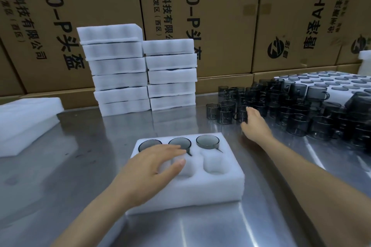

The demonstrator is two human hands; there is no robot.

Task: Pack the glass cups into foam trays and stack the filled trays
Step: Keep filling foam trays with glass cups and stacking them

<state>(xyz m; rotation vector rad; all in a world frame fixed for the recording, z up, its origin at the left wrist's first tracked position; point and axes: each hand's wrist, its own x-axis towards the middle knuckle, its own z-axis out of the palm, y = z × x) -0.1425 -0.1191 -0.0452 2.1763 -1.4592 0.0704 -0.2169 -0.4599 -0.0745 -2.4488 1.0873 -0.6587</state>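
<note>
Cardboard boxes (210, 16), printed with black lettering, are stacked as a wall along the far side. Steel table (90, 136) is spread across the whole near ground. Two stacks of filled foam trays (140, 70) are set side by side at the far middle of the table, the left stack being the taller. Loose foam sheets (26, 122) are piled at the left edge. Smoky glass cups (291, 110) are crowded in a large group at the far right, and a flat foam sheet with round cut-outs (331, 81) is laid just beyond them. One open foam tray (200, 182) with six pockets is placed in the near middle; its three far pockets are occupied by cups (207, 142), and the near right pocket is seen bare. Left hand (152, 168) is rested on the near left part of this tray, fingers spread and nearly straight, nothing being held. Right hand (254, 124) is stretched to the nearest cups of the group, fingers touching one cup (241, 114); whether it is gripped cannot be told.
</note>
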